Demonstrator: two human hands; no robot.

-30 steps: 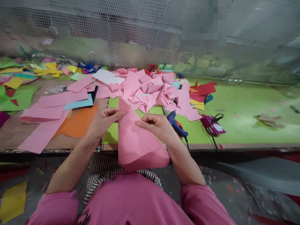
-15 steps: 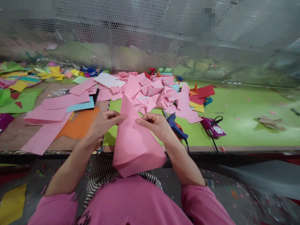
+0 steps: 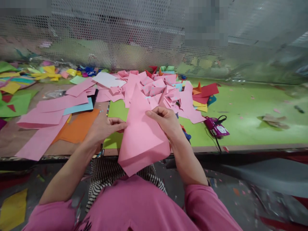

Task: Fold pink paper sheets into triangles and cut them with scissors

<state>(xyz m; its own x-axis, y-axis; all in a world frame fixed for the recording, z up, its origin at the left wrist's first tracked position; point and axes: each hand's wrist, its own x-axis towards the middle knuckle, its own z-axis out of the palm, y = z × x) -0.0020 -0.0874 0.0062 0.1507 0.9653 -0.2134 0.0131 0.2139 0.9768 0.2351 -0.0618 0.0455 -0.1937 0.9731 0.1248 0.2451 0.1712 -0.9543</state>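
A pink sheet [image 3: 141,134], bent over into a cone-like shape, hangs between my hands in front of my body. It is narrow at the far end and wide near me, with its lower edge curled up. My left hand [image 3: 108,128] pinches the sheet's left edge between thumb and fingers. On the other side, my right hand [image 3: 165,120] is closed on the right edge, thumb lying on top. Behind my right wrist, a blue glue gun [image 3: 187,136] is mostly hidden.
Pink pieces [image 3: 166,91] are heaped beyond my hands. Flat pink strips [image 3: 62,102] and an orange sheet [image 3: 79,126] lie at left. A purple device [image 3: 216,126] with a cord stands at right on the green table covering [image 3: 250,118]. A perforated metal panel [image 3: 149,35] rises behind.
My right hand has moved slightly forward and right along the sheet's edge, covering more of the glue gun. The sheet's wide end has tilted and lifted a little. Both hands keep hold.
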